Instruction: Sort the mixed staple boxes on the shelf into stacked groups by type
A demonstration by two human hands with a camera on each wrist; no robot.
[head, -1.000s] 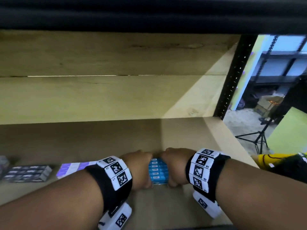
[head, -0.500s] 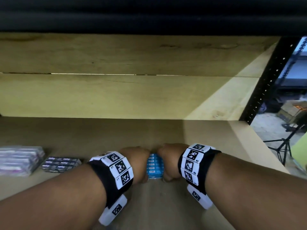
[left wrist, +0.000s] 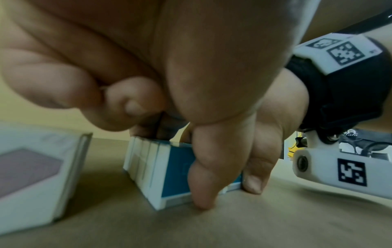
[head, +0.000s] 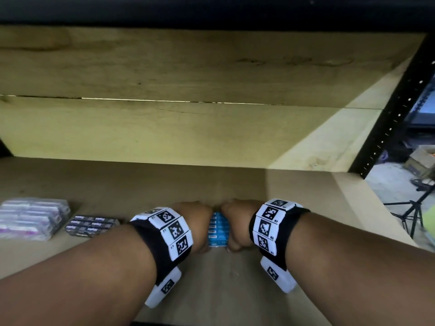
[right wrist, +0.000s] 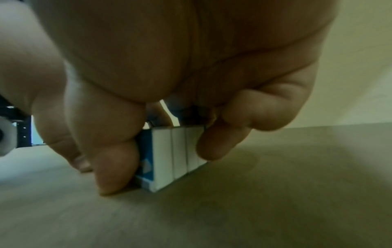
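A row of small blue and white staple boxes (head: 217,229) stands on edge on the wooden shelf (head: 211,290). My left hand (head: 196,225) grips its left side and my right hand (head: 237,224) grips its right side, fingers curled down over the ends. In the left wrist view the blue boxes (left wrist: 167,171) sit on the board with my thumb pressed against the near face. From the right wrist the same boxes (right wrist: 171,154) show between my thumb and a curled finger. Both hands hide most of the row.
A clear-wrapped pack of purple and white boxes (head: 30,217) lies at the far left, and flat black staple boxes (head: 91,225) lie beside it. A white box with a purple face (left wrist: 31,176) is near my left hand. A black upright (head: 395,114) bounds the shelf on the right.
Both hands stay clamped on the blue boxes in about the same spot. The head view has turned left, so the purple pack and black boxes show more fully.
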